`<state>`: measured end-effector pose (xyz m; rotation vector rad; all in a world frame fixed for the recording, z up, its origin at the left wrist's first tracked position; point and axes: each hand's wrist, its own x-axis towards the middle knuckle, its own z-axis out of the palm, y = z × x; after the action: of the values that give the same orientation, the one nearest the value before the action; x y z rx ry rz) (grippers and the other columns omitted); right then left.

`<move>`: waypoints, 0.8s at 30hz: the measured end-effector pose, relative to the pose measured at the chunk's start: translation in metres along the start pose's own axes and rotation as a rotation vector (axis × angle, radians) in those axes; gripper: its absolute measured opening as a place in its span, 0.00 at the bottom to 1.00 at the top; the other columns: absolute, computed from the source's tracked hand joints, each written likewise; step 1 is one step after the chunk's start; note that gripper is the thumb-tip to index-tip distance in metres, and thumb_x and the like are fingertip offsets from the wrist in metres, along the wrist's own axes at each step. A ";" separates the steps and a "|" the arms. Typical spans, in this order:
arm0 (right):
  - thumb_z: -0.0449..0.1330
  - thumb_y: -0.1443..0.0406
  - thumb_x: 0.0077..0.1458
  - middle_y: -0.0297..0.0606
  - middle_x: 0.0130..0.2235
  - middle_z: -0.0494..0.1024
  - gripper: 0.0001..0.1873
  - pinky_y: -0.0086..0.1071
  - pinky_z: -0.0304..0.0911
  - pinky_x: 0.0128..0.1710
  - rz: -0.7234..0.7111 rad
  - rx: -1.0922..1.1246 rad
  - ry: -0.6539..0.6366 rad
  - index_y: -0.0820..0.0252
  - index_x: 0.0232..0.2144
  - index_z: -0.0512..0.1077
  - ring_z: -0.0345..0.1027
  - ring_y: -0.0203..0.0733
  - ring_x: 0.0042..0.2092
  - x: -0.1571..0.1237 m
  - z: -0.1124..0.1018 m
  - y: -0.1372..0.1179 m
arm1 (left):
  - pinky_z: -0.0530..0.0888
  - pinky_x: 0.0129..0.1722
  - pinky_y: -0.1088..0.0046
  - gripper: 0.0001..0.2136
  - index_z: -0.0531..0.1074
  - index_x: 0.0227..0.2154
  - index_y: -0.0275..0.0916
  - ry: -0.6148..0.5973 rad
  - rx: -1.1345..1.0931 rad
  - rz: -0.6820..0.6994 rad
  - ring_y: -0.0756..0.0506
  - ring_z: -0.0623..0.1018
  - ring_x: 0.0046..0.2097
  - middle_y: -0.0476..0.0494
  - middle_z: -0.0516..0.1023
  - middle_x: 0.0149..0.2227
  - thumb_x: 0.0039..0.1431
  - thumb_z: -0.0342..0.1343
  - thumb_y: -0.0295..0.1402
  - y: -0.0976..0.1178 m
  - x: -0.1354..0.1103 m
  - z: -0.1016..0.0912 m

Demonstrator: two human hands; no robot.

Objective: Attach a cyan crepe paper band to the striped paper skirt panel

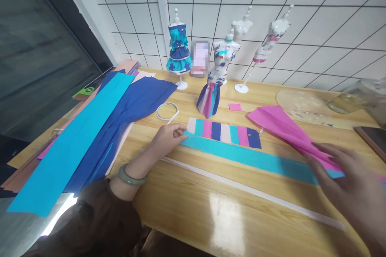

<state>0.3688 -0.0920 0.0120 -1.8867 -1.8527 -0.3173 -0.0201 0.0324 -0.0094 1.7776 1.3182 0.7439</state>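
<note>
My left hand (167,138) pinches the left end of a long turquoise crepe-paper strip (247,156) that lies across the wooden table (193,209). Above the strip lies a striped paper panel (224,131) in turquoise, pink, navy and pale bands. My right hand (350,180) hovers with fingers spread over the strip's right end, beside a folded pink paper sheet (286,128). A long white strip (250,192) lies nearer me. A small mannequin (215,80) wearing a striped paper skirt stands behind the panel.
Turquoise (75,140) and dark blue (129,108) paper sheets spread at the left. A tape ring (167,111) lies nearby. Two more mannequins (178,48) (265,48) stand by the tiled wall. A clear plate (301,104) and jar (362,96) sit at right.
</note>
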 end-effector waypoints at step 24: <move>0.51 0.54 0.58 0.39 0.36 0.78 0.16 0.40 0.64 0.40 -0.052 0.486 -0.517 0.56 0.34 0.72 0.70 0.46 0.39 0.031 0.041 -0.075 | 0.72 0.25 0.78 0.13 0.69 0.32 0.36 -0.075 -0.427 -0.030 0.53 0.71 0.25 0.53 0.72 0.22 0.48 0.61 0.40 0.005 -0.001 -0.009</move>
<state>0.2903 -0.0465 0.0043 -1.6697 -2.0513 0.6129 -0.0249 0.0323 -0.0002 1.4256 1.0411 0.8602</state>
